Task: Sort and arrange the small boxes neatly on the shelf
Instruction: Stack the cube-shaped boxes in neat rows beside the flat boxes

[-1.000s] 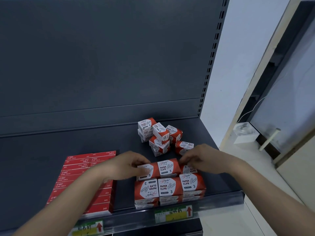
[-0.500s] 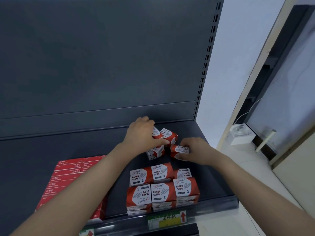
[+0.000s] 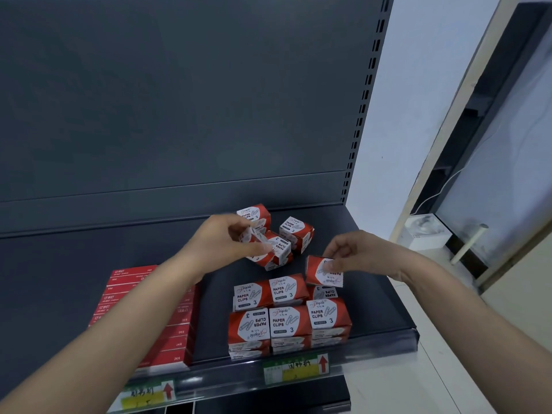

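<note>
Both hands pinch a box: our left hand at the loose pile, our right hand over the neat stack. Next we should seat that one squarely.

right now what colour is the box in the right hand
The box is red with a white label; head view.

My left hand has drawn back from the loose pile at the rear of the shelf, now pinching a small box, blurred. My right hand has lifted its paper-clip box forward, above the right end of the stacked rows.
</note>
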